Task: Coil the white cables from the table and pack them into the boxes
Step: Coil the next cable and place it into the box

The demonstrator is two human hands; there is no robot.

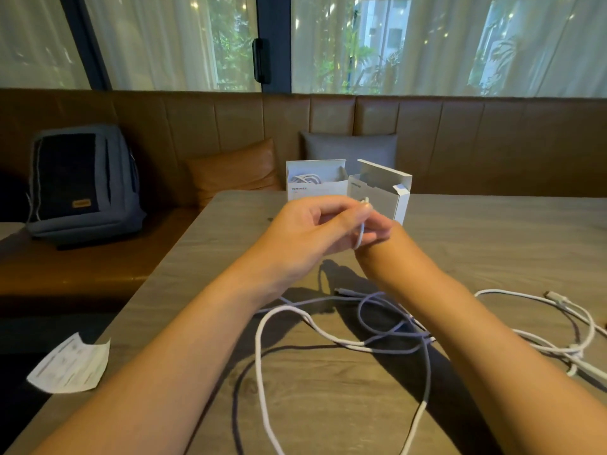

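A grey-brown wood-grain table [476, 244] fills the lower part of the view, set against a brown leather bench [98, 257] that runs under a wide window hung with sheer white curtains [164, 41]. Left of the table, a dark blue backpack [83, 185] stands on the bench seat; behind the table's far edge lean an orange cushion [235, 170] and a grey cushion [348, 149]. A folded paper leaflet [70, 367] hangs over the table's near left corner. The white cable [262, 366] is thin and matte, lying in loose, crossing loops on the table's near middle, with one end lifted above the table. The left hand [308, 231] has its fingers curled and pinches that raised end, whose connector [365, 201] shows at the fingertips. The right hand [377, 234], just beside and partly hidden behind the left, curls around the same strand. A second white cable [568, 326] lies tangled at the table's right edge. At the table's far edge stand two small white boxes, flaps open: the left box [317, 188] holds a coiled white cable, while the right box [381, 195] touches it, and its inside cannot be seen.
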